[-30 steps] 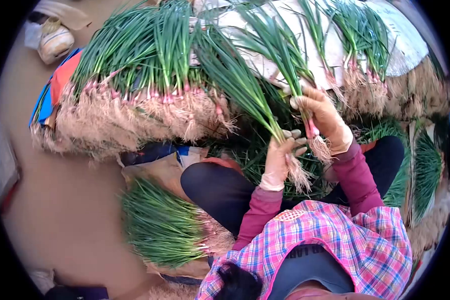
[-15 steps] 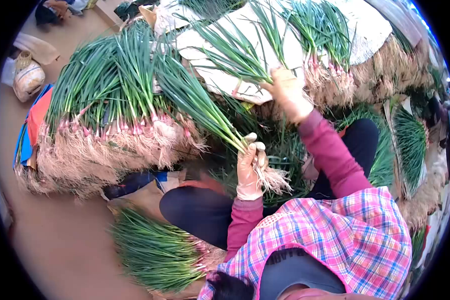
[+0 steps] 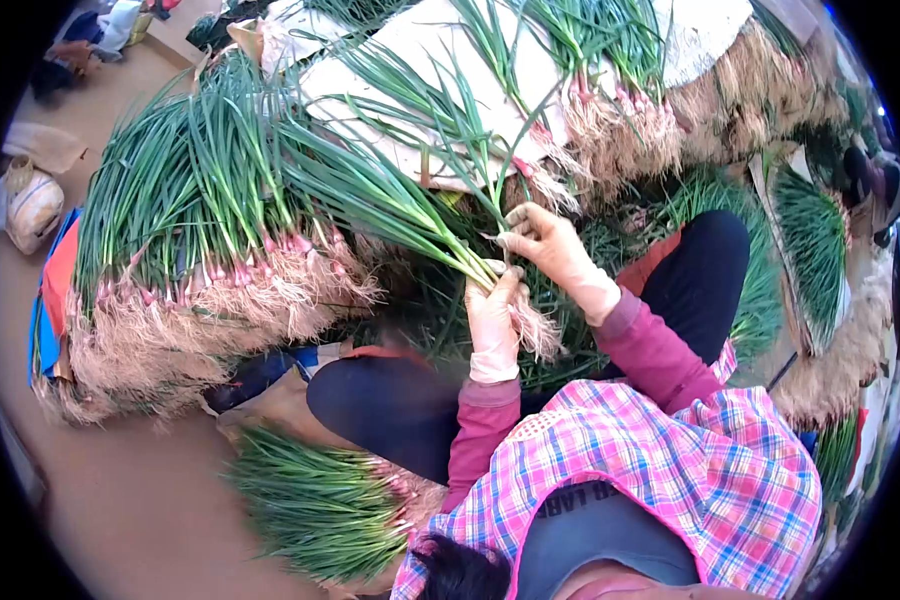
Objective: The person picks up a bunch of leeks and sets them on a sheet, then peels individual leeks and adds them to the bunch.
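Observation:
My left hand, in a pale glove, is closed round the lower stems of a bunch of spring onions. Their green leaves fan out to the upper left, and pale roots hang below the fingers. Close above it, my right hand, gloved too, pinches a thin spring onion stalk that points upward. A few loose spring onions with pink bulbs lie on a white sheet just beyond my hands.
A thick row of rooted spring onions lies at the left. Further bundles rest at the back right. Beside my knee is another pile, and more stand at the right. Green leaf litter covers the ground between my legs.
My right hand has come down from the white sheet to beside my left hand, bringing a spring onion stalk. My left hand still grips its bunch. The whole view has shifted slightly.

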A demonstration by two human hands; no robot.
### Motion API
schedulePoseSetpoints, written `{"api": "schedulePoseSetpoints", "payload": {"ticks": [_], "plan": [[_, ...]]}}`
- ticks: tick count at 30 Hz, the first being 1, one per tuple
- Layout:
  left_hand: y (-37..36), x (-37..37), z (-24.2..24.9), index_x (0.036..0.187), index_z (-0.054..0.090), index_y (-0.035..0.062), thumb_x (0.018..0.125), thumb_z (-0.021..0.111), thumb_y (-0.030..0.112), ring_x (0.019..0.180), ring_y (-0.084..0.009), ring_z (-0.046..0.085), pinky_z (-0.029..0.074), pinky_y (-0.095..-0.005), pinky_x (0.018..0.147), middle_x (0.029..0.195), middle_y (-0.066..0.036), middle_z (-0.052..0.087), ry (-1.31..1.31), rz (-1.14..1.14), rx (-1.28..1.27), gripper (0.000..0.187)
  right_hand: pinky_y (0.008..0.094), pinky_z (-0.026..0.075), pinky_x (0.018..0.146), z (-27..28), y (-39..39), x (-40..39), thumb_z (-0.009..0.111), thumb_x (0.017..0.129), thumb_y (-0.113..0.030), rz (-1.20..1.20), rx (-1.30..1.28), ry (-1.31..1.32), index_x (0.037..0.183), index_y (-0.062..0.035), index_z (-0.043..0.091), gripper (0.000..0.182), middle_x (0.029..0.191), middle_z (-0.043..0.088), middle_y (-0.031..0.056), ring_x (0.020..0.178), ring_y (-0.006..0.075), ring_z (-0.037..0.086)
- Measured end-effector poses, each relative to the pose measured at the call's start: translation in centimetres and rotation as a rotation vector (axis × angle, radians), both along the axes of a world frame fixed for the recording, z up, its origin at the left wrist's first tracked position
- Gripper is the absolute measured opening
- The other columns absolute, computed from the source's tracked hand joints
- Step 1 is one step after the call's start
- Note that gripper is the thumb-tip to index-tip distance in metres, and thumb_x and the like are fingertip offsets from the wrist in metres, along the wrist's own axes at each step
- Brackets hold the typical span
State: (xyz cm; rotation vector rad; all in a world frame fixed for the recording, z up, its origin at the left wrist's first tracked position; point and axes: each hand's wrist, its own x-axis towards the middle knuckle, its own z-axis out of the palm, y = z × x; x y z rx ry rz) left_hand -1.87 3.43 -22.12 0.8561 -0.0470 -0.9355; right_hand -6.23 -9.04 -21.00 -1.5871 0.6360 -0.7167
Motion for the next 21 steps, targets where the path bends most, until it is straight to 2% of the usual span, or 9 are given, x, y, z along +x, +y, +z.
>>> {"api": "schedulePoseSetpoints", "payload": {"ticks": [1, 4, 6, 10, 14, 16, 18, 19, 21], "plan": [[0.1, -0.4, -0.5, 0.096, 0.054, 0.0077, 0.088, 0.063, -0.001, 0.063, -0.0113, 0.056, 0.047, -0.0235, 0.056, 0.079, -0.003, 0.061, -0.047, 0.027, 0.043, 0.015, 0.0254, 0.045, 0.056, 0.5, -0.5, -0.8, 0.068, 0.088, -0.014, 0.020, -0.255, 0.281, 0.089, -0.0048, 0.063, 0.011, 0.064, 0.059, -0.0007, 0.060, 0.0068, 0.053], [-0.2, -0.4, -0.3, 0.095, 0.055, 0.0057, 0.087, 0.064, -0.002, 0.065, -0.0118, 0.057, 0.046, -0.0226, 0.058, 0.078, -0.005, 0.062, -0.100, 0.071, 0.041, 0.014, 0.0246, 0.044, 0.055, 1.3, 0.5, -0.3, 0.067, 0.087, -0.013, -0.010, -0.287, 0.368, 0.086, -0.0046, 0.062, 0.010, 0.064, 0.059, 0.0004, 0.059, 0.0083, 0.053], [0.5, 0.2, 1.3, 0.095, 0.056, 0.0050, 0.088, 0.061, -0.002, 0.065, -0.0126, 0.057, 0.047, -0.0233, 0.058, 0.083, -0.007, 0.064, -0.085, 0.000, -0.032, 0.011, 0.0207, 0.041, 0.052, 0.5, 0.5, 0.3, 0.063, 0.091, -0.014, 0.037, 0.511, -0.182, 0.084, -0.0058, 0.063, 0.011, 0.067, 0.059, -0.0032, 0.055, 0.0059, 0.052], [0.3, -0.1, 2.4, 0.094, 0.056, 0.0042, 0.089, 0.060, 0.001, 0.064, -0.0142, 0.057, 0.047, -0.0234, 0.056, 0.084, -0.010, 0.064, -0.069, 0.058, -0.167, 0.007, 0.0186, 0.037, 0.051, 0.7, 1.8, 0.5, 0.060, 0.094, -0.014, -0.052, 0.683, -0.313, 0.084, -0.0082, 0.061, 0.012, 0.065, 0.056, -0.0038, 0.052, 0.0040, 0.045], [2.6, 0.5, 3.0, 0.097, 0.055, 0.0022, 0.092, 0.057, 0.003, 0.056, -0.0115, 0.049, 0.040, -0.0219, 0.045, 0.084, -0.009, 0.060, -0.141, 0.099, -0.329, 0.006, 0.0211, 0.034, 0.046, 0.0, -7.4, -1.4, 0.051, 0.098, -0.016, -0.397, 0.395, -0.485, 0.082, -0.0098, 0.058, 0.018, 0.067, 0.056, -0.0011, 0.047, 0.0068, 0.038], [3.8, 2.1, 4.2, 0.099, 0.053, 0.0032, 0.091, 0.061, 0.011, 0.058, -0.0100, 0.050, 0.042, -0.0238, 0.048, 0.081, -0.007, 0.056, -0.198, 0.003, -0.561, 0.013, 0.0201, 0.040, 0.050, 0.1, -7.1, -3.2, 0.056, 0.097, -0.019, -0.091, 0.254, -0.071, 0.085, -0.0059, 0.060, 0.019, 0.067, 0.061, 0.0019, 0.055, 0.0053, 0.052], [3.7, 2.1, 4.7, 0.104, 0.054, 0.0032, 0.093, 0.060, 0.014, 0.062, -0.0097, 0.050, 0.042, -0.0234, 0.051, 0.088, -0.005, 0.055, -0.105, 0.226, -0.599, 0.017, 0.0263, 0.048, 0.058, -0.2, -4.0, -4.8, 0.061, 0.094, -0.023, 0.469, 0.151, 0.457, 0.088, -0.0048, 0.063, 0.019, 0.068, 0.064, 0.0063, 0.064, 0.0106, 0.061], [3.8, 3.1, 3.1, 0.113, 0.053, 0.0031, 0.093, 0.061, 0.014, 0.065, -0.0100, 0.049, 0.042, -0.0233, 0.053, 0.092, -0.003, 0.053, -0.158, 0.170, -0.548, 0.024, 0.0350, 0.052, 0.067, -0.1, -3.3, -4.9, 0.064, 0.090, -0.024, 0.444, -0.414, 0.395, 0.092, -0.0063, 0.066, 0.018, 0.076, 0.066, 0.0104, 0.072, 0.0210, 0.066], [1.9, 2.1, 4.0, 0.132, 0.046, 0.0026, 0.094, 0.061, 0.015, 0.066, -0.0093, 0.046, 0.041, -0.0208, 0.051, 0.084, -0.002, 0.051, -0.110, 0.217, -0.394, 0.043, 0.0416, 0.052, 0.069, 2.1, -4.0, -2.5, 0.069, 0.084, -0.031, -0.079, -0.715, 0.450, 0.090, -0.0079, 0.065, 0.024, 0.086, 0.066, 0.0130, 0.077, 0.0318, 0.066]]}}
